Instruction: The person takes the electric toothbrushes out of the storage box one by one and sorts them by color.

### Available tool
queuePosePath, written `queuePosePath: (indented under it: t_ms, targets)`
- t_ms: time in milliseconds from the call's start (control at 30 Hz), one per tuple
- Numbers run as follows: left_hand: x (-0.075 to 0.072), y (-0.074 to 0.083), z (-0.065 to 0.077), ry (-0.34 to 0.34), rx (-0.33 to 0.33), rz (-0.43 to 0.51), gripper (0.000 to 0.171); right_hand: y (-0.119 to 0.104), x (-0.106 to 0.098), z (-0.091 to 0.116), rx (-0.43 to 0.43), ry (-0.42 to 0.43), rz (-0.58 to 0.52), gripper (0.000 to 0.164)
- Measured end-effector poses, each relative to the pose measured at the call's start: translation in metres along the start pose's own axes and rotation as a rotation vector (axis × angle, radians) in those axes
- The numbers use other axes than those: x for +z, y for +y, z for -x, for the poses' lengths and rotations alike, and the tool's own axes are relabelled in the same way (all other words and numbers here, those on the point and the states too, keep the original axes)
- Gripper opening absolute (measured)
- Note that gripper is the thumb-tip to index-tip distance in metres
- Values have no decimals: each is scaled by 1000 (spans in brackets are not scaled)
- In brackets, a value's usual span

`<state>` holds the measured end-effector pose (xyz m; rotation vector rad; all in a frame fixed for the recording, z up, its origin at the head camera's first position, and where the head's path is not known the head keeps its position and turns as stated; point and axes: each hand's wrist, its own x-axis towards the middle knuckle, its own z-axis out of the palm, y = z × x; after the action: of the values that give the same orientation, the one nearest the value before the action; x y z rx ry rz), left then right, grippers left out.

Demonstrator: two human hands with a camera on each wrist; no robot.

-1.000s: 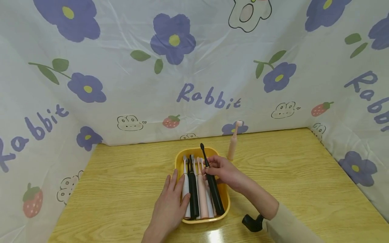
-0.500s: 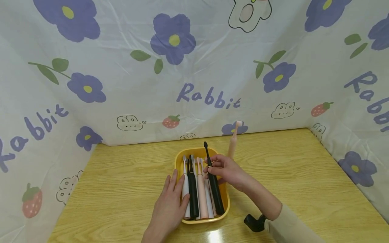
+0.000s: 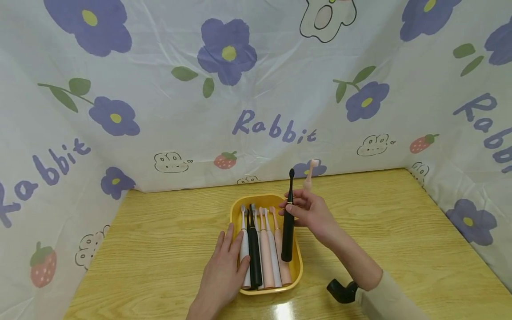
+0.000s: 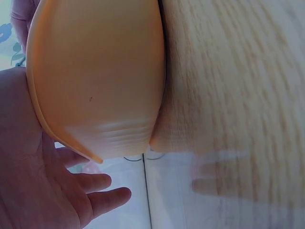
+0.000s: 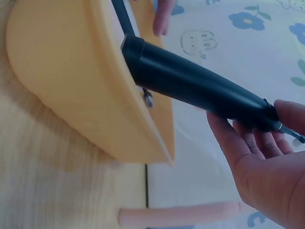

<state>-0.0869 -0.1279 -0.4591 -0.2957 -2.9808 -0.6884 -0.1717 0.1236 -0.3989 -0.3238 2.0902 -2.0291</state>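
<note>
My right hand (image 3: pixel 314 213) pinches a black electric toothbrush (image 3: pixel 287 235) near its neck, brush head up, over the right side of a yellow tray (image 3: pixel 298 278). In the right wrist view the black handle (image 5: pixel 200 88) slants across the tray's rim, with thumb and fingers at its neck end. My left hand (image 3: pixel 224 266) rests over the tray's left edge with its fingers straight, beside a white toothbrush (image 3: pixel 245 253). Another black toothbrush (image 3: pixel 254 258), two pink ones and other white ones lie side by side in the tray. The left wrist view shows the tray's outer wall (image 4: pixel 100 86).
A pink toothbrush (image 3: pixel 309 178) stands upright on the wooden table (image 3: pixel 168 244) behind my right hand, partly hidden by it. A black curved object (image 3: pixel 342 291) sits by my right sleeve. A flower-printed cloth (image 3: pixel 180 111) hangs behind and at both sides.
The black toothbrush has risen and moved right and away in my right hand, tilting more upright. A pink toothbrush under it now shows in the tray. My left hand has stayed put.
</note>
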Motion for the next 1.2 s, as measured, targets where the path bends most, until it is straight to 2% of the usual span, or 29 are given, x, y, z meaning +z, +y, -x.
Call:
queuePosePath:
  t_ms: [167,467,567,800,1200]
  targets:
    - [0,0,0,0,2,-3,60,-6,-12,4,-42,61,9,31]
    - [1,-1,0,-4,-7,-5,60,-6,-29,10,-62,103,-106,34]
    - [2,-1,-1,-3,-5,-9,60,-6,-33,9,-71,130,-114,37]
    - [2,-1,-1,0,3,-11,60,-8,-46,10,-96,205,-34,38]
    - [0,0,-1,-9,-6,-9,60,0,-80,18,-114,305,74,35]
